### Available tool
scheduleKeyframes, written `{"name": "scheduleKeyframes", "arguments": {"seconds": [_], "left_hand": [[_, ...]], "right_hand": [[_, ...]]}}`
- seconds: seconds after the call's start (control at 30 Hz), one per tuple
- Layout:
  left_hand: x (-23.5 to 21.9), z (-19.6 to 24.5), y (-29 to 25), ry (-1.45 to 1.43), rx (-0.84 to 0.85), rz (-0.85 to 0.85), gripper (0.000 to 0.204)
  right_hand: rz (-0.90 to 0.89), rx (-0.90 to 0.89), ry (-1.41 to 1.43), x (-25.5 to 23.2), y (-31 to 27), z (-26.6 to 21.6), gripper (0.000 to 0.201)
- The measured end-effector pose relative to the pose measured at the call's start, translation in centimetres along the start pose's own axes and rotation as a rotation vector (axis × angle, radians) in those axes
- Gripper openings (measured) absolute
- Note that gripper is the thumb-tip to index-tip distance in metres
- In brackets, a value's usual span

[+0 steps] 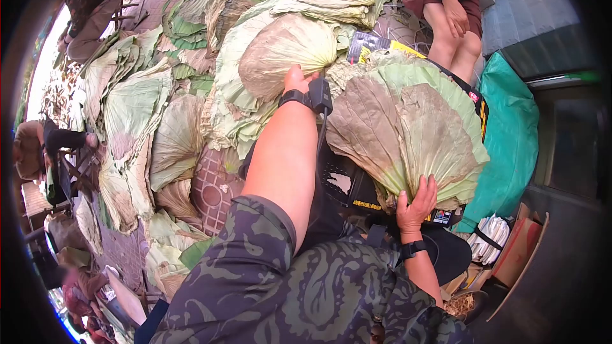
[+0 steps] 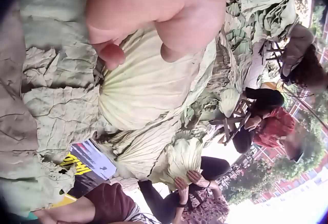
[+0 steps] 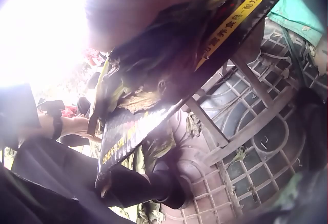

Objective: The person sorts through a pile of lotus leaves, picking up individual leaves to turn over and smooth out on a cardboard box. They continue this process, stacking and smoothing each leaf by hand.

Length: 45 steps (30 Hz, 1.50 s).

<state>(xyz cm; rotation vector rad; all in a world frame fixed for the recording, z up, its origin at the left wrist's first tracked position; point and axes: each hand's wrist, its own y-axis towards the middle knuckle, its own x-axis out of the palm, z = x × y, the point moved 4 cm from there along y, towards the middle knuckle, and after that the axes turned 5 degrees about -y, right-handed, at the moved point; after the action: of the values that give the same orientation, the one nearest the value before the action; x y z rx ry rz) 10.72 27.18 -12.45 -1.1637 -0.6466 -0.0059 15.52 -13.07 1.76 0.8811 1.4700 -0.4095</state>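
Observation:
In the head view my left hand (image 1: 298, 81) is at the near edge of a brownish folded dried lotus leaf (image 1: 287, 48), which lies on a spread of pale leaves. The left wrist view shows thumb and fingertips over that ribbed leaf (image 2: 148, 86); whether they pinch it I cannot tell. My right hand (image 1: 417, 209), fingers extended, rests on the narrow stem end of a fanned stack of dried lotus leaves (image 1: 408, 127) before me. Beneath this stack is a black printed board (image 1: 357, 185) with yellow lettering. The right wrist view shows the board's edge (image 3: 236, 24), with the hand blurred above.
More dried leaves (image 1: 137, 114) cover the paving on the left. A person in shorts (image 1: 446, 19) sits close by at the upper right. A green sheet (image 1: 510, 134) and cardboard (image 1: 519, 248) line the right side. Other people (image 2: 274, 126) sit farther off.

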Motion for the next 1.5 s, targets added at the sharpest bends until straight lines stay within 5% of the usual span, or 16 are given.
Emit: {"name": "scheduleKeyframes", "arguments": {"seconds": [0.1,0.27,0.4,0.73,0.93,1.07,1.17,1.3,1.5], "left_hand": [[-0.8,-0.5,1.2,0.078,0.003,0.047,0.041],[-1.5,-1.0,6.1,-0.147,-0.029,-0.185,0.039],[-0.2,-1.6,2.7,-0.188,0.076,0.002,0.037],[0.7,-1.2,0.8,-0.195,0.059,0.123,0.026],[6.7,0.0,-4.3,-0.354,0.026,-0.289,0.011],[10.9,-2.3,-12.1,-0.239,-0.173,-0.899,0.014],[11.6,-6.1,-20.0,-0.068,-0.313,-1.166,0.023],[9.7,-12.6,-22.4,0.264,-0.448,-1.008,0.02],[-0.6,-19.6,-23.0,0.842,-0.492,-0.627,0.017]], "right_hand": [[0.004,0.0,0.009,-0.1,0.0,-0.2,0.06],[-0.035,0.006,0.019,-0.4,-0.1,-0.3,0.062],[-0.024,0.011,0.016,0.1,-0.3,0.2,0.065],[-0.003,0.019,-0.011,0.2,-0.5,0.2,0.066],[0.02,0.021,0.003,0.4,-0.5,0.3,0.064],[0.052,0.009,0.004,-0.3,-0.3,-0.3,0.062],[0.036,0.046,0.016,-0.6,0.0,-0.5,0.062],[0.022,0.108,0.058,-0.9,0.1,-0.6,0.061],[-0.052,0.148,0.083,-0.4,-0.1,-0.6,0.06]]}}
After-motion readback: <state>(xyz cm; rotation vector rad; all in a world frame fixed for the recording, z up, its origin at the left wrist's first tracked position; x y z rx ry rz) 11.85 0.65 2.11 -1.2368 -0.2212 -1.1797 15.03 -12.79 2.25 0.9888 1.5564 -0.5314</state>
